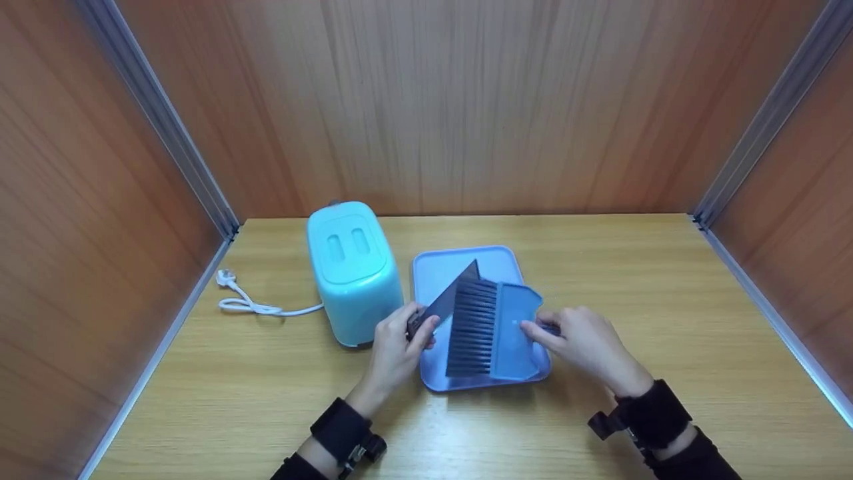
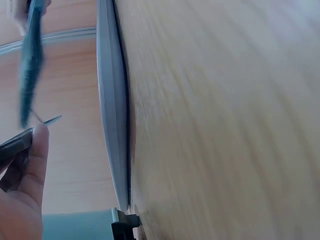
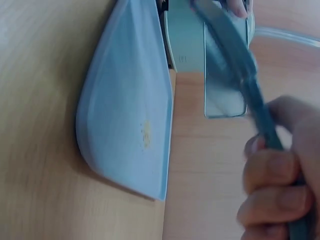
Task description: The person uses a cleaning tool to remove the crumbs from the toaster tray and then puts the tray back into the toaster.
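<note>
My left hand grips the handle of a small dark dustpan, which is tilted over the left part of a blue tray. In the right wrist view the dustpan shows as a flat, rimmed panel. My right hand holds a blue hand brush by its handle, fingers curled round it. Dark bristles on the brush point left, close to the dustpan and above the tray. Yellowish crumbs lie on the tray, seen only in the right wrist view.
A light-blue toaster with a lid stands left of the tray, near my left hand. Its white cord and plug lie on the wooden table. Wood-grain panels enclose the back and both sides.
</note>
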Demonstrator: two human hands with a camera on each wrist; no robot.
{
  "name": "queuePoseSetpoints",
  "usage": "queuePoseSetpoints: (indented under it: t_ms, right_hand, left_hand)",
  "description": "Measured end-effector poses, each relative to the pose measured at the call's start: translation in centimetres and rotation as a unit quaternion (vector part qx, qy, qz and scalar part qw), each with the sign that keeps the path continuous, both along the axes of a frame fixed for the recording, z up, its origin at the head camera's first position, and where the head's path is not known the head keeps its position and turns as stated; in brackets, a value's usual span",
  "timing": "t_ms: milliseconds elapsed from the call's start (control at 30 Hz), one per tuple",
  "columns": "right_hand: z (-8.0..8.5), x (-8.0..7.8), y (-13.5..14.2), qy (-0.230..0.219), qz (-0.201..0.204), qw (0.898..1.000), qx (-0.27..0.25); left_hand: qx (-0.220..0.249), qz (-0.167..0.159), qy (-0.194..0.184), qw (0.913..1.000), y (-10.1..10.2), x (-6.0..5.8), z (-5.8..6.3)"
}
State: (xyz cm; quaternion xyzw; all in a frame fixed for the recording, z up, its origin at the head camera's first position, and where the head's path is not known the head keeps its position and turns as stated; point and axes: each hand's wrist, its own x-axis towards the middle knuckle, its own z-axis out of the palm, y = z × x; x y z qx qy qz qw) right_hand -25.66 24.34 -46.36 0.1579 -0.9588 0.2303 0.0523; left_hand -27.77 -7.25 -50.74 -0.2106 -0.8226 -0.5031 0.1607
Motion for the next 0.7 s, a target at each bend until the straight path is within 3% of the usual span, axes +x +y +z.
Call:
queuePoseSetpoints:
  t_ms: [133, 233, 467, 700]
  right_hand:
    - [-0.4, 0.1, -1.0, 0.016, 0.054, 0.998, -0.002]
    - [-0.8, 0.1, -1.3, 0.033, 0.058, 0.998, 0.014]
    - [-1.4, -0.7, 0.0, 0.044, 0.011, 0.998, 0.053]
    - [-1.7, -1.2, 1.8, 0.044, -0.071, 0.994, 0.063]
  left_hand:
    - [-0.006, 0.006, 0.001, 1.0, 0.0, 0.0, 0.0]
    - [0.008, -0.003, -0.003, 1.0, 0.0, 0.0, -0.1]
    - [0.032, -0.018, -0.01, 0.9993, -0.1, -0.1, -0.1]
    - [0.035, -0.022, -0.005, 0.9991, -0.1, -0.2, -0.3]
